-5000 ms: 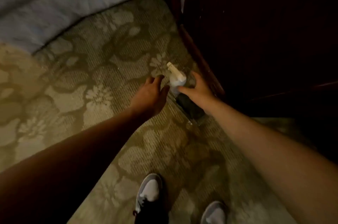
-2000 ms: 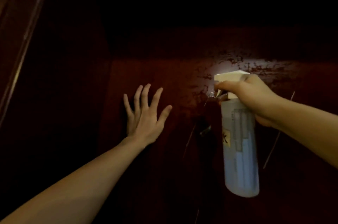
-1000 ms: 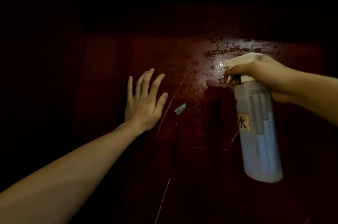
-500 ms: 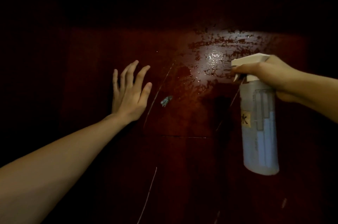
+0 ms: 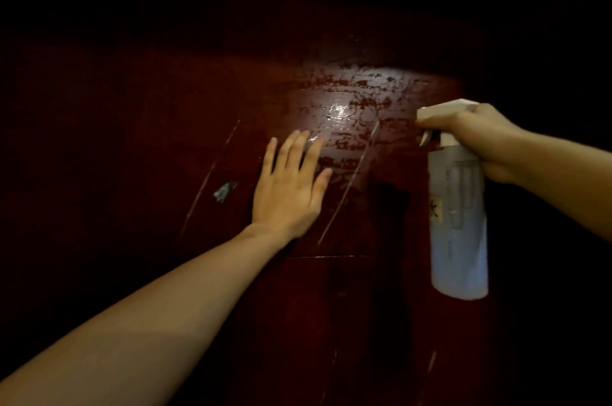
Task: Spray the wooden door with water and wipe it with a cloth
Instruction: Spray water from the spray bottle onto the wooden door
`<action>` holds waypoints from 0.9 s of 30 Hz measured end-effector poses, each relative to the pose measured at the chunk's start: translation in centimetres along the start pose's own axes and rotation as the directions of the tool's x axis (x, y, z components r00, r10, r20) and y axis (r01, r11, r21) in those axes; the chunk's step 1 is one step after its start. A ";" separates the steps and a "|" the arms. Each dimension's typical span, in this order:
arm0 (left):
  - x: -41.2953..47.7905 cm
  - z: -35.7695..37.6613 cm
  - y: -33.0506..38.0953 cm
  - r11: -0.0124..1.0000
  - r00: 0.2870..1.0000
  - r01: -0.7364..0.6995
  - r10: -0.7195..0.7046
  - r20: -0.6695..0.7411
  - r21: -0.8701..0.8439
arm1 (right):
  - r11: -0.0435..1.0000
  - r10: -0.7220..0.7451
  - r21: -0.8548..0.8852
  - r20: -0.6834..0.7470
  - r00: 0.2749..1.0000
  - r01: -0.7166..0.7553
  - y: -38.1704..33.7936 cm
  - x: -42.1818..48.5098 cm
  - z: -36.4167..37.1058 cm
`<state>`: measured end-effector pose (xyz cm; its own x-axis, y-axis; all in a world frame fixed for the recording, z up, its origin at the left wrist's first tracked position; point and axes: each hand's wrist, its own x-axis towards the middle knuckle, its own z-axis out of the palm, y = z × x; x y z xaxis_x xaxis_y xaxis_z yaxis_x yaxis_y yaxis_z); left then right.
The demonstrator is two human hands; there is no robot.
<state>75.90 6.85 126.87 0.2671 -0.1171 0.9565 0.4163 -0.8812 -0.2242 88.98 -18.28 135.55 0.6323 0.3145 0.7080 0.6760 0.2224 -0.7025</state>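
Observation:
A dark red wooden door (image 5: 347,306) fills the head view, dimly lit. A wet, shiny patch (image 5: 347,107) glistens on it at upper centre. My right hand (image 5: 477,137) grips the white trigger head of a translucent spray bottle (image 5: 458,233), with the nozzle pointing left toward the wet patch. My left hand (image 5: 291,187) lies flat on the door with straight, spread fingers, just below and left of the wet patch. No cloth is in view.
Thin pale scratches (image 5: 347,187) run diagonally across the door. A small bluish chip (image 5: 225,191) sits left of my left hand. The door's edges vanish in darkness.
I lifted the bottle from the carpet up to the door. Over the last second the wet patch spread and my left hand came closer to the wet patch.

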 end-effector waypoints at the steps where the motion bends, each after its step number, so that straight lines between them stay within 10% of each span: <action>1: 0.0 0.4 0.1 1.000 1.000 -0.002 0.002 -0.024 -0.001 | 1.000 -0.020 -0.007 0.002 1.000 0.020 0.2 0.2 0.0; 27: -1.2 -0.1 0.2 0.985 0.998 -0.030 0.019 -0.066 -0.168 | 0.988 -0.054 -0.136 0.159 0.986 0.077 7.1 -4.1 -3.0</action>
<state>75.51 6.79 125.70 0.2174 -0.1641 0.9622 0.2563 -0.9416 -0.2185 92.28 -20.76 127.90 0.5265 0.4444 0.7248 0.7677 0.1178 -0.6299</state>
